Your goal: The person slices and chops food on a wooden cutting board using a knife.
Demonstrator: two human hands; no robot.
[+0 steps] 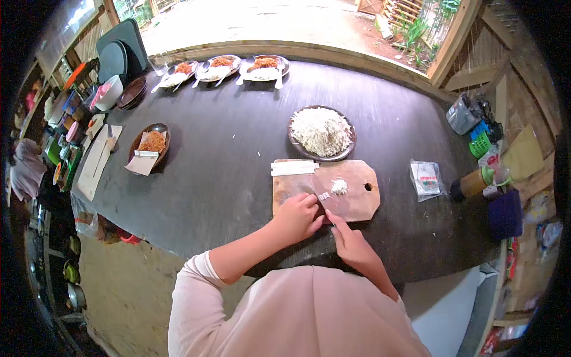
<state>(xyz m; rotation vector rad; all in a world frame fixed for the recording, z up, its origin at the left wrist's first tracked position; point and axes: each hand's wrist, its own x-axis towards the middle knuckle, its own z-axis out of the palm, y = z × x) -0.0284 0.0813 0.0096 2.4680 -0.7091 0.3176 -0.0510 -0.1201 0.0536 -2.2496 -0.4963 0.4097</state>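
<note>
My left hand [298,216] is curled over the wooden cutting board [357,205], its fingertips pressed close to a knife blade. White cut ends [323,196] of strips show just beyond those fingers; the rest is hidden beneath them. My right hand [355,243] grips the knife [324,208] at the board's front edge, with the blade pointing away from me. A small heap of white diced bits [339,187] lies on the board. Longer white strips [294,168] rest along its far left edge. Behind the board stands a dark plate [321,157] piled with white chopped pieces [321,131].
Three plates [264,68] of food with cutlery line the back edge. At left are a brown bowl [163,129] of orange shreds and a knife [110,140] on a pale board [101,163]. A plastic packet [426,178] lies right; containers [476,184] stand beyond.
</note>
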